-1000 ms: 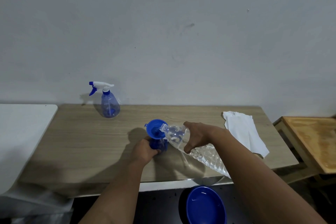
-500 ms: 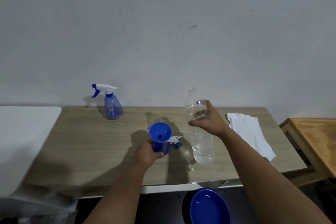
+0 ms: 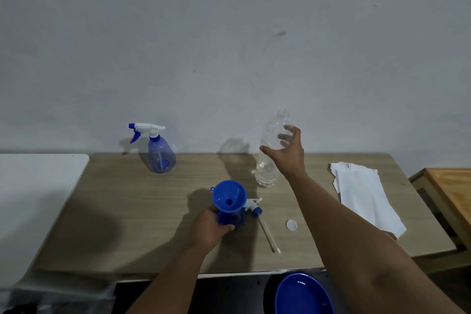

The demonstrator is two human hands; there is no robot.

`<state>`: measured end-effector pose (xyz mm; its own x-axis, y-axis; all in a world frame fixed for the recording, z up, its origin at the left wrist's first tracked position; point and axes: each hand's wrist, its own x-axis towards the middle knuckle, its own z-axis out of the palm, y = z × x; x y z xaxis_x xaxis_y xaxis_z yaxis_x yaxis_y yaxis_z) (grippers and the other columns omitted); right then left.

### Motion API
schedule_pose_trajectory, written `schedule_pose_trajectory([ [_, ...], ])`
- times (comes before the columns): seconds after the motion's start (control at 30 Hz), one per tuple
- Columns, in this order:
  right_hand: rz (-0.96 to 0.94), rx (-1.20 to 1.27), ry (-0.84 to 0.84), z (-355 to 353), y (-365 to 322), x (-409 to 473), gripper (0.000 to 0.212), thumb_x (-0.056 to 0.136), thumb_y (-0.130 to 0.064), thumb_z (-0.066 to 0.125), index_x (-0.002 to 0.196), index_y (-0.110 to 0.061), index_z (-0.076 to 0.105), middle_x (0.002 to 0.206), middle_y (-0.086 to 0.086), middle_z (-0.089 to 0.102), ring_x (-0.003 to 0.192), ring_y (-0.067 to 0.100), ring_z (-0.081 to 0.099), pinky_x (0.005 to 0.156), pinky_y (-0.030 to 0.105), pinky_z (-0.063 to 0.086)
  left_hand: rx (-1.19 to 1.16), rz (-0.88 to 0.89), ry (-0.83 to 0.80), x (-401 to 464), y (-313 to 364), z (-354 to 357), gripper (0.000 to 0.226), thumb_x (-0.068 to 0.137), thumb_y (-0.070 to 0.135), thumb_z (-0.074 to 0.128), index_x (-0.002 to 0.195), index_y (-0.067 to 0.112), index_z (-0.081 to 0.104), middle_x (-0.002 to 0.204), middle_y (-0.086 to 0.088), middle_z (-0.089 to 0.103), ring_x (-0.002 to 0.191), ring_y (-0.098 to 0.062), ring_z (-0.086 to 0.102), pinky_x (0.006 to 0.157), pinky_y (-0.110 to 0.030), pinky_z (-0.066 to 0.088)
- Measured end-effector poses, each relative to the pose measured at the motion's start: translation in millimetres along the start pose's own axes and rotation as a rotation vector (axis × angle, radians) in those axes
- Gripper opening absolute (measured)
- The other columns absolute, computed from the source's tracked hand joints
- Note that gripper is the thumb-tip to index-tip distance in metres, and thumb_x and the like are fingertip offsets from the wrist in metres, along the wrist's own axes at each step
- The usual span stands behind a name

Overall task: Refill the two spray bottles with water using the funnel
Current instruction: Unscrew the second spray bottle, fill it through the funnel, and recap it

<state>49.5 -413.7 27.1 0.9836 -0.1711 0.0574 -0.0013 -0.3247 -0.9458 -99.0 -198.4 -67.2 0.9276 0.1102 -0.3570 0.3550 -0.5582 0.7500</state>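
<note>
— Blue funnel [image 3: 229, 196]: where is it sitting?

— In the neck of the near spray bottle [image 3: 233, 219], mid-table. The left hand [image 3: 212, 227] has its fingers curled round that bottle's body just under the funnel.

— And the right hand [image 3: 288, 154]?

— At the clear water bottle [image 3: 270, 150], which stands upright further back. The fingers are spread and only loosely bent, thumb at the near side of the bottle; whether they are touching the plastic or just off it I cannot tell. It is not a firm grasp.

— How many of each thing?

— Two spray bottles: the near one, with its head off, and a capped one [image 3: 159, 153] at the back left by the wall. One loose trigger head [image 3: 254, 208] with its dip tube lies just right of the near bottle. One small white cap [image 3: 291, 225] lies to the right of that tube. One funnel, one water bottle, one white cloth [image 3: 364, 194] at the right end.

— The surface?

— A light wood-grain table [image 3: 127, 211] against a plain grey wall [image 3: 229, 46]. A white surface [image 3: 33, 186] adjoins on the left, an orange-brown wooden piece [image 3: 451, 191] on the right, and a blue basin [image 3: 303, 294] sits below the front edge.
</note>
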Motion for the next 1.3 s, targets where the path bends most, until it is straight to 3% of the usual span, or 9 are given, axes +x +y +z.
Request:
schedule_pose_trajectory([
  [0.33, 0.116, -0.02, -0.033, -5.3, 17.0, -19.1, 0.11, 0.058, -0.039, 0.102, 0.144, -0.038, 0.033, 0.136, 0.002, 0.055, 0.127, 0.023, 0.055, 0.105, 0.044, 0.052, -0.005, 0.026, 0.008, 1.1, -3.2, 0.4, 0.041, 0.064, 0.028, 0.089, 0.098, 0.027, 0.066, 0.079, 0.013, 0.07, 0.075, -0.006, 0.067, 0.067, -0.024, 0.049],
  [0.57, 0.273, -0.154, -0.082, -12.7, 18.4, -41.6, 0.119, 0.071, -0.016, 0.096, 0.162, -0.015, 0.019, 0.15, 0.011, 0.053, 0.133, 0.031, 0.056, 0.107, 0.046, 0.051, -0.005, 0.041, -0.02, -0.4, -1.5, -1.1, 0.041, 0.065, 0.027, 0.087, 0.098, 0.03, 0.063, 0.077, 0.014, 0.07, 0.074, -0.004, 0.066, 0.07, -0.027, 0.053],
  [0.67, 0.408, -0.369, -0.072, -18.1, 19.4, -59.1, 0.079, 0.078, -0.017, 0.086, 0.145, 0.002, 0.048, 0.139, 0.023, 0.062, 0.124, 0.036, 0.063, 0.096, 0.042, 0.052, -0.014, 0.029, -0.031, -2.2, 0.7, -3.5, 0.041, 0.064, 0.026, 0.087, 0.097, 0.032, 0.063, 0.075, 0.015, 0.069, 0.073, -0.002, 0.065, 0.066, -0.024, 0.05],
  [0.77, 0.408, -0.561, -0.17, -21.2, 14.3, -80.7, 0.013, 0.079, -0.011, 0.073, 0.087, -0.001, 0.075, 0.083, 0.018, 0.072, 0.082, 0.035, 0.067, 0.073, 0.039, 0.053, -0.004, 0.032, -0.041, -0.9, 0.4, -3.5, 0.042, 0.065, 0.026, 0.088, 0.1, 0.029, 0.065, 0.075, 0.017, 0.068, 0.073, -0.002, 0.065, 0.064, -0.022, 0.047],
  [0.87, 0.336, -0.679, -0.308, -11.5, -0.5, -90.9, 0.027, 0.079, -0.012, 0.064, 0.055, -0.013, 0.052, 0.056, 0.002, 0.05, 0.06, 0.023, 0.048, 0.061, 0.03, 0.041, -0.003, 0.034, -0.049, -0.1, -0.4, -4.4, 0.044, 0.066, 0.025, 0.088, 0.103, 0.028, 0.066, 0.088, 0.008, 0.073, 0.084, -0.013, 0.069, 0.076, -0.029, 0.053],
  [1.0, 0.133, -0.683, -0.389, 13.2, -35.9, -90.9, 0.014, 0.087, -0.027, 0.064, 0.085, -0.017, 0.074, 0.085, 0.003, 0.075, 0.086, 0.024, 0.07, 0.073, 0.028, 0.048, -0.041, 0.041, -0.079, -2.2, 1.8, -2.2, 0.037, 0.068, 0.015, 0.083, 0.101, 0.022, 0.068, 0.091, 0.004, 0.075, 0.089, -0.017, 0.07, 0.086, -0.04, 0.056],
  [1.13, 0.043, -0.793, -0.598, 41.7, -64.5, -89.7, 0.089, 0.071, -0.071, 0.076, 0.143, -0.02, 0.058, 0.135, -0.001, 0.066, 0.123, 0.024, 0.063, 0.091, 0.034, 0.05, 0.066, 0.034, -0.066, 1.7, -2.6, -1.8, 0.026, 0.081, 0.008, 0.071, 0.107, 0.012, 0.069, 0.099, -0.007, 0.074, 0.092, -0.026, 0.069, 0.085, -0.045, 0.056],
  [1.23, 0.014, -1.009, -0.78, 59.5, -76.0, -90.8, 0.107, 0.059, -0.075, 0.085, 0.142, -0.017, 0.053, 0.137, 0.002, 0.061, 0.121, 0.027, 0.061, 0.095, 0.041, 0.055, 0.023, 0.105, 0.017, -4.3, -2.2, -1.8, 0.014, 0.092, 0.008, 0.052, 0.088, 0.01, 0.065, 0.091, -0.013, 0.063, 0.075, -0.031, 0.06, 0.064, -0.038, 0.053],
  [1.3, -0.045, -1.151, -0.819, 67.7, -79.8, -93.0, 0.092, 0.06, -0.071, 0.088, 0.129, -0.016, 0.06, 0.12, 0.002, 0.066, 0.106, 0.025, 0.064, 0.086, 0.04, 0.057, 0.124, 0.141, -0.015, -1.2, -6.3, -4.5, 0.02, 0.082, 0.023, 0.074, 0.079, 0.032, 0.056, 0.084, 0.0, 0.061, 0.071, -0.02, 0.059, 0.066, -0.028, 0.049],
])
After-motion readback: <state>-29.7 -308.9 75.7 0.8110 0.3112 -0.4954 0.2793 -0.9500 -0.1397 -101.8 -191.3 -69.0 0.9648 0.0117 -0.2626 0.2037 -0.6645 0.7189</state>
